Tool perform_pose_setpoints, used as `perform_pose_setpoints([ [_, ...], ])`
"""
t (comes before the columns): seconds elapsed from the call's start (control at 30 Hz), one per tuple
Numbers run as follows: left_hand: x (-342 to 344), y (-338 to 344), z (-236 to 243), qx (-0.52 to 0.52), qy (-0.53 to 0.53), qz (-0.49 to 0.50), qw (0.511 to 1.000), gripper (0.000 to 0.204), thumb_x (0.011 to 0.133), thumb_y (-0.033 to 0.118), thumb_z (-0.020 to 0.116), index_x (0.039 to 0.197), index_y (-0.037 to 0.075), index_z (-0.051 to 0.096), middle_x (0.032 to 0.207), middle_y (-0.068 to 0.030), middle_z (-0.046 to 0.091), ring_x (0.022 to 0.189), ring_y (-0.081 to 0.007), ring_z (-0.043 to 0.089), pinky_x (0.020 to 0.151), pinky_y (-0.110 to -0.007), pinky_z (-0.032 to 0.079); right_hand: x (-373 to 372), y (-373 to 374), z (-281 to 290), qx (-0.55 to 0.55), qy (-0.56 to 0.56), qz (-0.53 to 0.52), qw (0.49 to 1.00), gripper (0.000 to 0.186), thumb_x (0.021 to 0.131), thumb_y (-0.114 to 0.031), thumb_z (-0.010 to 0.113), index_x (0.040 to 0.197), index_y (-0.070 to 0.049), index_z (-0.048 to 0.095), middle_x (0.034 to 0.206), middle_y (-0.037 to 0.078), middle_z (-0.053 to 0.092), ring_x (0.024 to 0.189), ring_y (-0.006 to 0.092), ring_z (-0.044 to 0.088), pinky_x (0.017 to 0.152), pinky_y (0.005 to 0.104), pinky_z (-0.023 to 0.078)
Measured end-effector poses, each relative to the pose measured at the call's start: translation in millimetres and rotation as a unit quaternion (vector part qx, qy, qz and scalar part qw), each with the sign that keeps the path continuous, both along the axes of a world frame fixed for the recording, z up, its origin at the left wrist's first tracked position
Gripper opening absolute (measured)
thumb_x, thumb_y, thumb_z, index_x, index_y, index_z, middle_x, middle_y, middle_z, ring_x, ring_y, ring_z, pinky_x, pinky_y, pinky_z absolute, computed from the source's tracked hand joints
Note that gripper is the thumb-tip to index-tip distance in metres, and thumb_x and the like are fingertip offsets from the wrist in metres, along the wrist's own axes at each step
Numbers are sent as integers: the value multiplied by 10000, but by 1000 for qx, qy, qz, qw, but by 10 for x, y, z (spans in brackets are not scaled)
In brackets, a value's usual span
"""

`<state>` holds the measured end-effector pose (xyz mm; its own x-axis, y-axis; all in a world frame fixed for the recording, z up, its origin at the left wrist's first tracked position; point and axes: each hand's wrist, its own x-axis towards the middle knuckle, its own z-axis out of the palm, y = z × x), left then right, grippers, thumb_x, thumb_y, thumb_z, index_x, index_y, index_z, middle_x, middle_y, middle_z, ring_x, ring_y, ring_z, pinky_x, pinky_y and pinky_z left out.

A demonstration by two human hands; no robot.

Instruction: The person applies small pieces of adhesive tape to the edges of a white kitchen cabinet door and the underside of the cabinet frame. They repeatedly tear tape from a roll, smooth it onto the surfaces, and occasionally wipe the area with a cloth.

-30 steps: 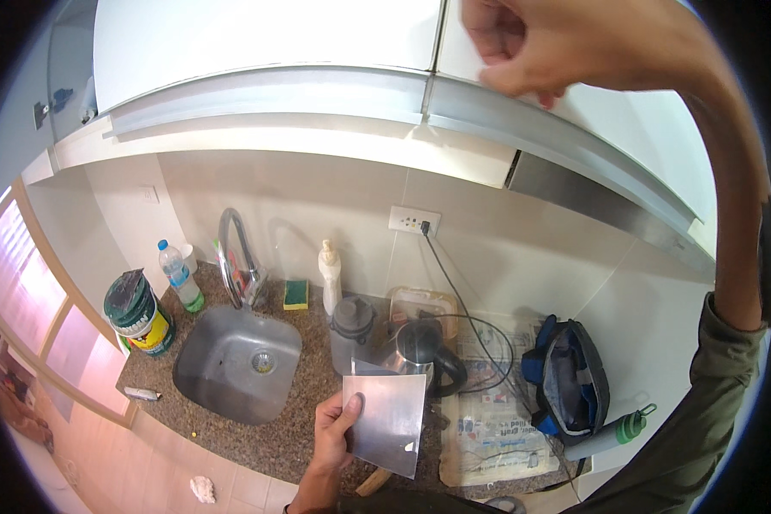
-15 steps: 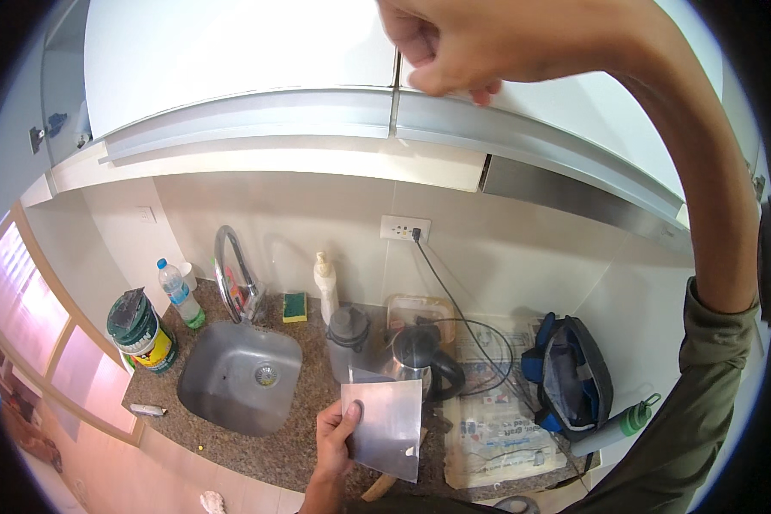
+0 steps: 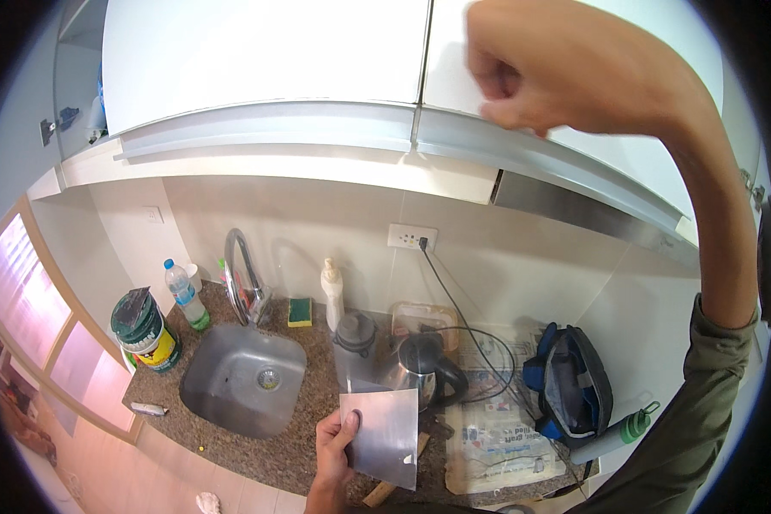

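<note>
The person's left hand (image 3: 332, 441) was clamped on a translucent rectangular sheet (image 3: 381, 441), thumb laid across its left edge. The sheet was held tilted above the bench (image 3: 317, 420), in front of the kettle (image 3: 420, 353) and the grey-lidded bottle (image 3: 354, 343), and its grip looked the same as half a second earlier.

The greater change was in the right hand (image 3: 535, 77). Half a second before, it had been close by the seam between the white cabinet doors (image 3: 265, 51); now it was farther right of that seam. Its fingers were curled inward, but whether their tips met or held anything could not be told.

The sponge (image 3: 300, 312), the sink (image 3: 244, 377) and the newspaper (image 3: 497, 471) had kept their places on the bench.
</note>
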<state>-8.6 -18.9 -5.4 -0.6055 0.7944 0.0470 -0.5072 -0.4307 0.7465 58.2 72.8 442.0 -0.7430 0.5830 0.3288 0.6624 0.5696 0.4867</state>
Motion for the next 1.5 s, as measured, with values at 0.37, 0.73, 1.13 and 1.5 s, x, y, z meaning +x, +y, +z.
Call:
perform_pose_setpoints([
  [0.37, -213, -66, 99, -15, 7, -29, 999, 354, 1012, 252, 646, 1169, -63, 683, 1022, -124, 740, 866, -158, 692, 784, -305, 547, 308, 465, 118, -5, 51, 384, 922, 118, 851, -33, 606, 820, 48, 687, 761, 176, 694, 678, 290, 676, 633, 353, 532],
  [0.73, -835, -89, 350, -34, 31, -29, 999, 325, 1010, 237, 652, 1112, -68, 696, 945, -107, 740, 780, -146, 684, 724, -289, 542, 434, 1120, -600, 200, 73, 416, 884, 578, 646, 40, 776, 1183, -173, 749, 982, 34, 586, 864, 195, 577, 743, 332, 483],
  [1.13, -1038, 40, 268, -52, 45, -57, 996, 392, 977, 311, 682, 1137, -48, 683, 971, -93, 733, 814, -168, 698, 746, -307, 560, 375, 1027, -737, 146, 194, 449, 860, 320, 709, 84, 754, 996, -57, 735, 938, 61, 662, 763, 187, 603, 635, 312, 474],
  [1.5, -1276, -15, 198, -85, 62, -50, 993, 370, 972, 332, 689, 1077, -23, 685, 923, -54, 713, 773, -132, 664, 701, -280, 523, 279, 938, -917, 246, 232, 366, 867, 254, 734, 59, 778, 951, -35, 686, 885, 68, 663, 692, 216, 569, 613, 316, 418],
])
